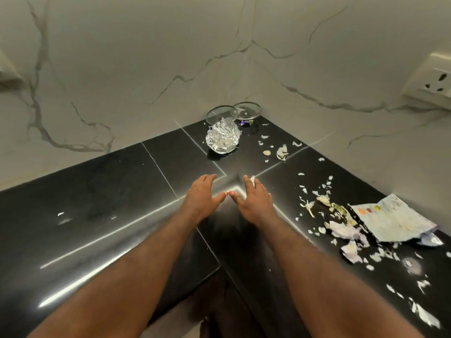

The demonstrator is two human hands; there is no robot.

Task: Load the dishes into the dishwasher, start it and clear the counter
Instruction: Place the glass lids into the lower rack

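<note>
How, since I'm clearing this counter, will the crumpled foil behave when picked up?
The crumpled foil looks thin and wrinkled, so probably light unless wrapping something, and easily crushed. Its lumpy shape may skid on the glossy counter rather than roll.

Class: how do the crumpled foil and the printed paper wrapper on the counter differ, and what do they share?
The foil is shiny silver; the paper wrapper is pale with coloured dots. The foil is bunched into a lump; the paper wrapper lies nearly flat. The foil sits near the corner; the paper wrapper lies among scraps. Both rest on the counter.
</note>
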